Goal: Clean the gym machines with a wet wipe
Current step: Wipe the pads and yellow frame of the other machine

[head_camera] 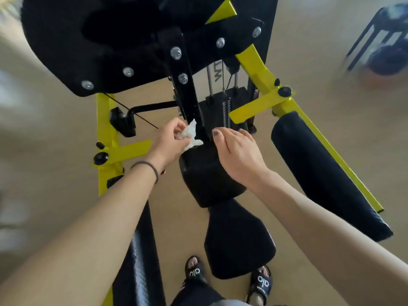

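A black and yellow gym machine [254, 62] fills the view. A crumpled white wet wipe [190, 134] is pinched in my left hand [170, 142], pressed against the base of the black upright post [187, 93] just above a black chest pad [205, 175]. My right hand [238, 153] hovers over the pad's right side, fingers apart and holding nothing. Below the pad sits the black seat [238, 239]. Padded black arm rests flank it, one at right [326, 171] and one at lower left [141, 250].
The weight stack [223, 107] with cable and guide rods stands behind the post. Yellow frame bars [106, 138] run down both sides. My sandalled feet [260, 283] stand on the beige floor. A dark rack [384, 40] is blurred at top right.
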The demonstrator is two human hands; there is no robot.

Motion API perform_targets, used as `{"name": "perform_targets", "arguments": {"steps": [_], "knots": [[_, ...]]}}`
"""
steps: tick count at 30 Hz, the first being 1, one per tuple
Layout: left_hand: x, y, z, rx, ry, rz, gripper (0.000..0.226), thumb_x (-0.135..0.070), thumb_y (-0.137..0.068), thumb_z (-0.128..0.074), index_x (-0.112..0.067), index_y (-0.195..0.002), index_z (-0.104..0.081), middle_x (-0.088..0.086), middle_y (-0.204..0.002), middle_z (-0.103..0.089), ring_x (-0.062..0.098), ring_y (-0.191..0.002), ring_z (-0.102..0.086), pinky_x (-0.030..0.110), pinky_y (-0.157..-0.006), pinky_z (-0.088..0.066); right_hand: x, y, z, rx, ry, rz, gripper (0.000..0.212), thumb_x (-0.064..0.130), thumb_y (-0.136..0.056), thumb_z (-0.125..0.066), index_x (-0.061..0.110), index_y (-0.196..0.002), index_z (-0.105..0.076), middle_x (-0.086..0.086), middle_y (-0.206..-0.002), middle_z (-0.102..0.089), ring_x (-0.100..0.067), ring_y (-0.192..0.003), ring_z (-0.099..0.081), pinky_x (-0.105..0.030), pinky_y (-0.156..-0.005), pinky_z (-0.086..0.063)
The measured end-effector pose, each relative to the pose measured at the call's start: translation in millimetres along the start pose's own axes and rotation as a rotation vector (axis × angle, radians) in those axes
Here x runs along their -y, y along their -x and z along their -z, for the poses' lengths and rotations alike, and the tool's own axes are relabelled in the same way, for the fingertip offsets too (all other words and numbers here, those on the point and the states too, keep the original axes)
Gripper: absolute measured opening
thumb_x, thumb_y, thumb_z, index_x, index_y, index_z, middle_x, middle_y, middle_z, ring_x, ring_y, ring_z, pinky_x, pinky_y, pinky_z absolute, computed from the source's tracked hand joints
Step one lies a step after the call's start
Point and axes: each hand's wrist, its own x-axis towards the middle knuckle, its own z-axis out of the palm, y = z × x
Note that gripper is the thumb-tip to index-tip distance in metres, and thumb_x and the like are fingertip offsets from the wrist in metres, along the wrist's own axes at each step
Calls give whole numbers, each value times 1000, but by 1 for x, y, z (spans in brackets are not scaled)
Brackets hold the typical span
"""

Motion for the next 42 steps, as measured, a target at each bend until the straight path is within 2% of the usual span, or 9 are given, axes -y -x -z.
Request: {"name": "perform_targets", "arguments": {"steps": [3,6,9,14,21,27,30,38,42], "knots": [[4,-11,-3,70,-52,-27,11,-16,-85,-72,-20,-92,-64,-3,-91,-65,13,-89,-62,29,-77,-52,10,-23,-1,-64,45,-19,38,26,-110,-28,31,-74,-41,11,-65,-45,-8,-64,-45,-44,-93,-42],[11,-33,-9,128,-87,-116,11,-12,-81,-72,-20,-88,-66,-3,-86,-67,15,-84,-64,30,-74,-52,17,-39,-9,49,155,-14,32,21,-109,-28,12,-116,-58,-5,-97,-65,-30,-92,-61,-44,-82,-45],[25,-59,-24,209,-185,-261,13,-15,-81,-69,-26,-83,-63,-9,-81,-61,12,-75,-58,29,-67,-45,21,-48,-15,134,252,-96,40,22,-109,-26,18,-146,-40,-6,-118,-63,-33,-100,-62,-41,-68,-48],[56,-84,-58,395,-466,-618,7,-21,-89,-66,-25,-96,-65,-12,-97,-57,13,-83,-58,36,-65,-53,18,-54,-22,87,282,-227,37,34,-110,-22,18,-117,-55,1,-85,-54,-33,-85,-62,-47,-73,-53],[64,-101,-65,15,-488,-242,15,-15,-98,-55,-9,-94,-68,5,-100,-63,27,-87,-62,37,-69,-46,13,-66,-20,212,193,-288,38,42,-107,-19,27,-85,-45,6,-70,-52,-27,-75,-59,-42,-71,-50],[58,-80,-63,275,-394,-535,21,-13,-97,-62,-13,-115,-72,-3,-117,-67,15,-101,-61,20,-81,-47,4,-65,-14,226,133,-237,37,40,-106,-21,23,-98,-53,2,-79,-59,-26,-77,-59,-40,-69,-48],[66,-104,-61,219,-593,-521,34,-12,-98,-58,-16,-132,-63,-3,-131,-62,16,-115,-61,34,-85,-58,0,-65,-16,220,170,-193,32,40,-104,-19,26,-94,-46,6,-74,-52,-21,-68,-52,-36,-62,-40],[61,-96,-57,263,-612,-430,28,-20,-104,-46,-17,-126,-63,2,-118,-66,23,-108,-61,40,-84,-55,7,-66,-21,148,164,-228,36,37,-108,-25,23,-92,-54,3,-80,-63,-27,-75,-62,-43,-69,-53],[44,-89,-45,355,-836,-407,19,-13,-103,-44,-11,-112,-61,8,-110,-61,30,-101,-61,35,-69,-42,6,-68,-21,158,121,-315,42,44,-106,-23,24,-83,-51,4,-73,-58,-25,-72,-58,-40,-68,-49]]}}
